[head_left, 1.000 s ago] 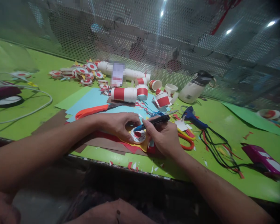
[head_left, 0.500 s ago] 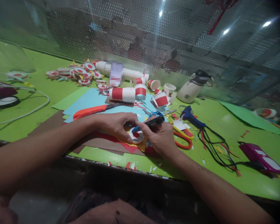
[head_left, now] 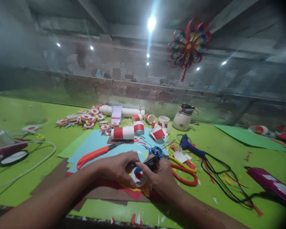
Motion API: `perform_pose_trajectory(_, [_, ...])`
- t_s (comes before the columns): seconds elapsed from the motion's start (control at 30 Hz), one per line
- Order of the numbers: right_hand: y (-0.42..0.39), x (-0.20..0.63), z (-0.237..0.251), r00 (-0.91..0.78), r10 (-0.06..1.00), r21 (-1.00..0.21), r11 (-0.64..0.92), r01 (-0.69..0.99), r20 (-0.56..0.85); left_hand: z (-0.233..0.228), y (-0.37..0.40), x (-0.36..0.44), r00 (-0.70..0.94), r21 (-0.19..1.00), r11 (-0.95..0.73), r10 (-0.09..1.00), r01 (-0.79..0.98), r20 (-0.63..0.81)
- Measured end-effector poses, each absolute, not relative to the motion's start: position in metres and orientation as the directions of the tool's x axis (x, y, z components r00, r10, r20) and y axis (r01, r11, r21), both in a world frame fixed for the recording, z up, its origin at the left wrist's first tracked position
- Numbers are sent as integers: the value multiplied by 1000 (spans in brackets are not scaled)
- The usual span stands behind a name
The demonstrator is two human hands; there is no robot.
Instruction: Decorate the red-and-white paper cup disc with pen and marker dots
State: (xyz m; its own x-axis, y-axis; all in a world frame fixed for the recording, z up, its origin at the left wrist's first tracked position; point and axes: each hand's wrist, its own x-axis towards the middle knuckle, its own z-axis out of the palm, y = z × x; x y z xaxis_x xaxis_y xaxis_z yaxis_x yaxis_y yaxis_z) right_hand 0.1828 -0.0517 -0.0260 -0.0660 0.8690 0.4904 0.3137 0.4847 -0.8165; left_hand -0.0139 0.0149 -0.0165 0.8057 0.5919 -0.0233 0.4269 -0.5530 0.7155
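Note:
My left hand (head_left: 124, 167) grips a small round paper-cup base (head_left: 141, 182) by its left edge. The base is white with dark dots around a red centre. In my right hand (head_left: 163, 176) is a black marker pen (head_left: 153, 163), slanted so that its blue tip end is at the base's upper rim; I cannot tell if it touches. Under both hands lie yellow paper (head_left: 146, 190) and a stack of coloured sheets (head_left: 95, 190). Close beyond the right hand is a blue ring-shaped roll (head_left: 155, 150).
An orange-handled cutting tool (head_left: 92, 156) lies left, orange-handled scissors (head_left: 190, 183) right. Farther right are a blue glue gun (head_left: 192, 148) and a purple device (head_left: 269, 183). Red-and-white paper cups (head_left: 122, 133), finished-looking discs (head_left: 87, 117) and a bottle (head_left: 183, 120) stand behind. Scraps are scattered about.
The head view has tilted up, so the table and hands sit lower and a hanging paper flower shows. The marker still points at the cup base, at a slightly different angle.

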Motion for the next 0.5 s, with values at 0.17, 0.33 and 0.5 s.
perform_pose_trajectory(0.17, [-51, 181, -30, -48, 901, -857, 426, 291, 432, -20, 17, -14, 806, 685, -578, 591, 442, -21])
perform_pose_trajectory(0.33, [-51, 181, -31, -49, 917, -872, 393, 293, 396, -19, 17, -15, 813, 715, -563, 581, 415, -14])
perform_pose_trajectory(0.5, [-50, 182, -32, -40, 911, -859, 402, 317, 411, -18, 18, -14, 822, 706, -570, 569, 419, -28])
